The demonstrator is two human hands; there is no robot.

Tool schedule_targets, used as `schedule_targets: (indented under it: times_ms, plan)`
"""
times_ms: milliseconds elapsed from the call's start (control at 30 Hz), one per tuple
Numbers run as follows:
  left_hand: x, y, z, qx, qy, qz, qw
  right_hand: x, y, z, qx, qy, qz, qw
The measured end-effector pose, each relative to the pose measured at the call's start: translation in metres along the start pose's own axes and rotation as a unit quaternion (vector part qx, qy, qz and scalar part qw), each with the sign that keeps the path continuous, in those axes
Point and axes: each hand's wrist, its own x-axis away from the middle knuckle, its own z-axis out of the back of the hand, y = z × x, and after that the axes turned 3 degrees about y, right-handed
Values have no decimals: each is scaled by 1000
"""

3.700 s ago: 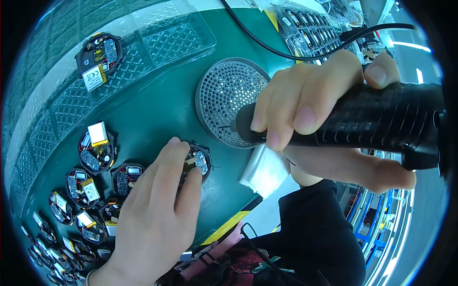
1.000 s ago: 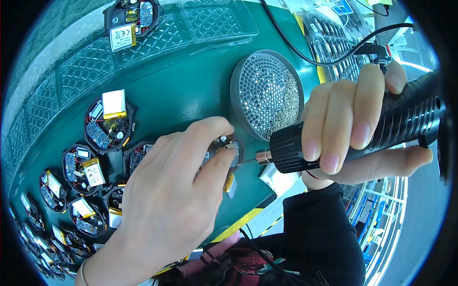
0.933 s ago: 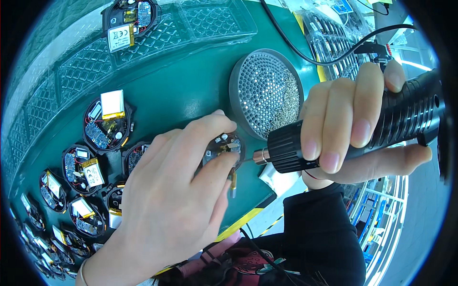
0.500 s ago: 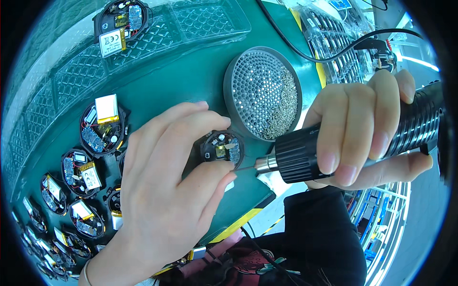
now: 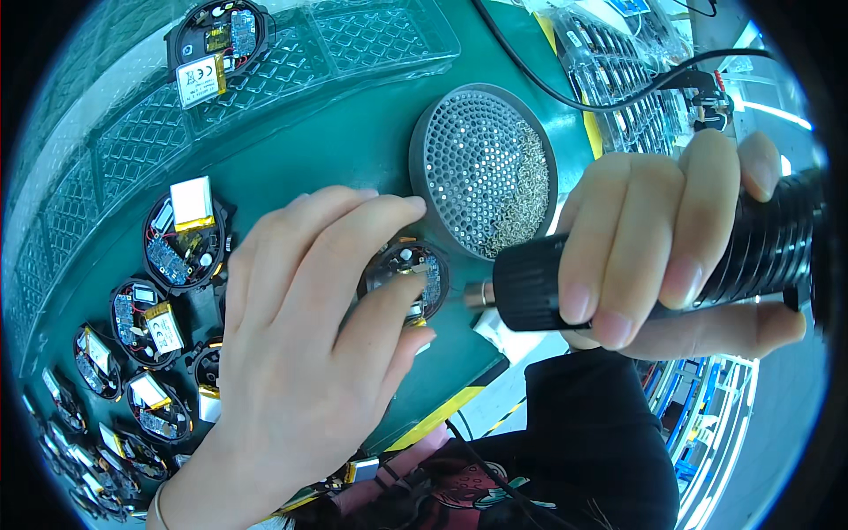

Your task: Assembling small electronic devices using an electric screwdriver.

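Your left hand (image 5: 309, 327) is curled over a small round black plastic module with a blue circuit board (image 5: 433, 276) and holding it, one finger reaching across and hiding part of its face. Your right hand (image 5: 649, 243) is wrapped around a chunky black ribbed electric screwdriver (image 5: 539, 287) with a silver metal nose.

That module is just beside the round grey dish with a perforated plate (image 5: 419, 177), on the side nearest you and a touch left. Can't tell whether it's flat on the green work mat (image 5: 300, 155) or lifted a bit. Your driver's nose points at it from right of the module, also on your side of the dish, but the bit's too blurry to say if it's touching.

Inside the dish you've got a heap of tiny silvery screws (image 5: 526, 208) over on the right. Well left of the dish sits a crowd of similar round black modules (image 5: 172, 256), several with flat silvery batteries. Beyond the dish and to its left lies a long clear plastic tray with textured pockets (image 5: 375, 40), with one more module (image 5: 221, 35) on it. A thick black cable (image 5: 534, 94) runs past the dish's far right.
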Motion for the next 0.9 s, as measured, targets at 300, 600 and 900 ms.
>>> schedule_targets:
  times_ms: [300,600,900]
  plan:
    - [2,-4,-5,-3,6,-10,1000,4,16,4,38,-73,41,996]
    - [5,-5,-6,-9,16,-18,1000,5,19,-2,55,-62,44,996]
    - [3,-3,-5,4,-4,-21,1000,1,20,-1,66,-77,45,994]
